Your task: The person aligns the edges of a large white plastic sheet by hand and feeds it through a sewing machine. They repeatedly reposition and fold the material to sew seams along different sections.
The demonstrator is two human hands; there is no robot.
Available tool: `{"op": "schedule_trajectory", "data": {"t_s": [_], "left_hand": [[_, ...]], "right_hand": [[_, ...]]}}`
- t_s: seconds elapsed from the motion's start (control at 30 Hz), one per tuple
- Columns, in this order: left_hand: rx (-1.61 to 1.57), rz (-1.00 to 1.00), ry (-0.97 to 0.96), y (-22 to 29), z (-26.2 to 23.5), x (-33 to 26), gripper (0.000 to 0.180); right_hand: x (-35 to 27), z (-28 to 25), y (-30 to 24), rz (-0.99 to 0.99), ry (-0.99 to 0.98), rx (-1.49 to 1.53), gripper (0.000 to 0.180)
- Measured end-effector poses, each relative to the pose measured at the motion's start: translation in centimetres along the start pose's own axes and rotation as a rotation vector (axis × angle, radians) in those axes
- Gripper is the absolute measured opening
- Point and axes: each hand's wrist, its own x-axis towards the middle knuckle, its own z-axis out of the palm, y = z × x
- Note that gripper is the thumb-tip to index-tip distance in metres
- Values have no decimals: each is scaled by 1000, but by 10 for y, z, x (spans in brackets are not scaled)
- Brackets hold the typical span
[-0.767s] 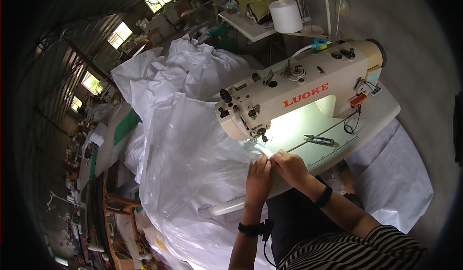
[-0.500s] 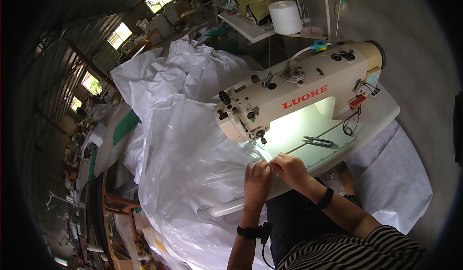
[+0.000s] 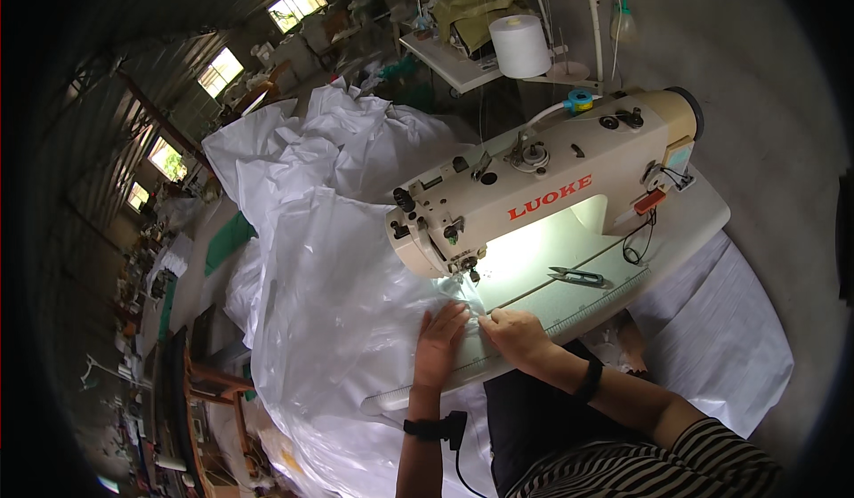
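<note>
A large sheet of white, shiny plastic-like fabric (image 3: 329, 258) spreads over the left of the table and runs under the needle area of a cream sewing machine (image 3: 569, 164). My left hand (image 3: 440, 342) lies on the sheet just in front of the needle, fingers stretched forward and fairly flat. Beside it, my right hand (image 3: 519, 336) is closed in a pinch on the sheet's edge at the table's front. The pinched bit is mostly hidden by the fingers. Thread snips (image 3: 578, 277) rest on the machine bed, right of the needle.
A ruler strip (image 3: 596, 300) follows the table's front edge. Behind the machine stand a white thread cone (image 3: 520, 46) and a small shelf (image 3: 454, 64) with cloth on it. More white sheeting (image 3: 721, 329) hangs at the right. A wooden frame (image 3: 218, 382) stands at the lower left.
My left hand has slid left and slightly nearer to me, its fingers flattening on the sheet. The right hand has shifted a little left and nearer, still pinching. The whole view has shifted slightly.
</note>
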Motion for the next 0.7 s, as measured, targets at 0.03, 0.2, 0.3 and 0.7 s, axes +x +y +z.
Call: {"op": "schedule_trajectory", "data": {"t_s": [0.03, 0.2, 0.3, 0.7], "left_hand": [[-13, 6, 4, -3, -1, 2, 24], [11, 7, 21, -23, 1, 19, 26], [3, 22, 53, -35, 5, 30, 25], [27, -74, 157, -57, 20, 47, 21]], "right_hand": [[2, 3, -1, 14, -17, -9, 12], [23, 15, -1, 41, -34, -31, 15], [39, 20, 1, 104, -145, -68, 17], [44, 21, 14, 163, -121, 33, 16]]}}
